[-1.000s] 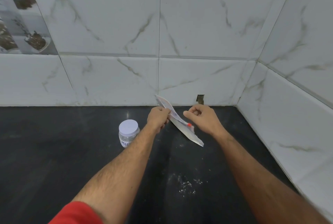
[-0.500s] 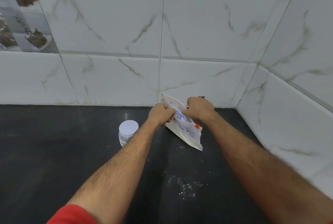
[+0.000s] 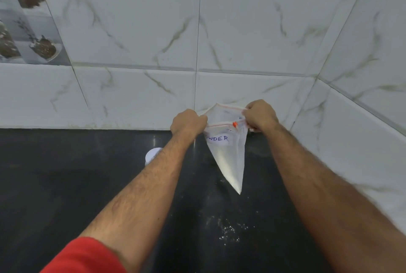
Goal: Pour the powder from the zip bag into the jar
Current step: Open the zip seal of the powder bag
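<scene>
A clear zip bag (image 3: 229,158) with white powder and a label reading "POWDER" hangs in the air over the black counter, one bottom corner pointing down. My left hand (image 3: 189,123) grips its top left edge and my right hand (image 3: 259,116) grips its top right edge. The mouth is pulled apart, and an orange slider sits near my right hand. The jar (image 3: 152,155), with a white lid on, stands on the counter to the left, mostly hidden behind my left forearm.
The black counter (image 3: 66,184) meets white marble-look wall tiles (image 3: 241,30) at the back and on the right, forming a corner close behind the bag. Spilled white powder specks (image 3: 228,232) lie on the counter in front.
My hands rose and spread apart, pulling the bag's top open. The bag turned from edge-on to facing me, its label now readable.
</scene>
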Motion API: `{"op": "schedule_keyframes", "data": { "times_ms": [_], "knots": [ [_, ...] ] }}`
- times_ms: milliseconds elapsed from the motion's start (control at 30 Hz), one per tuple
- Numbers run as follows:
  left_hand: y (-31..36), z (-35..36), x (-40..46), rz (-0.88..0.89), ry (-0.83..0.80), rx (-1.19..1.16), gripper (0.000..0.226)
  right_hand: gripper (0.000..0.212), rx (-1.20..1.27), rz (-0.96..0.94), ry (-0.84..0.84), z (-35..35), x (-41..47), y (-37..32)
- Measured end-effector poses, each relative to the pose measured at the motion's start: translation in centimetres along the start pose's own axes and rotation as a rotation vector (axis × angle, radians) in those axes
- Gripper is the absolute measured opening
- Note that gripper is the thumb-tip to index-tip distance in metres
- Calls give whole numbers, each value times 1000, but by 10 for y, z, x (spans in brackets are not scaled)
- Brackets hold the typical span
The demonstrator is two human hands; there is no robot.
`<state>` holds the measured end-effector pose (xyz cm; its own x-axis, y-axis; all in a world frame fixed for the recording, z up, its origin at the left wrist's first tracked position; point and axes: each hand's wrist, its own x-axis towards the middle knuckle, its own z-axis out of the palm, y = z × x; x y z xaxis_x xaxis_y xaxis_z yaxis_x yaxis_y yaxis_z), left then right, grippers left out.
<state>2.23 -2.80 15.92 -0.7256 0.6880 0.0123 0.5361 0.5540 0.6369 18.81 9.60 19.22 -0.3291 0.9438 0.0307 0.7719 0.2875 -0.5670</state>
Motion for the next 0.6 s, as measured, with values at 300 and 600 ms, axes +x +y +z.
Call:
{"op": "schedule_keyframes", "data": {
  "times_ms": [300,600],
  "knots": [
    [14,16,10,78,155,-58,24,19,301,76,17,-1,17,24],
    [47,30,38,78,-45,65,24,20,181,35,70,2,27,36]
  ]
}}
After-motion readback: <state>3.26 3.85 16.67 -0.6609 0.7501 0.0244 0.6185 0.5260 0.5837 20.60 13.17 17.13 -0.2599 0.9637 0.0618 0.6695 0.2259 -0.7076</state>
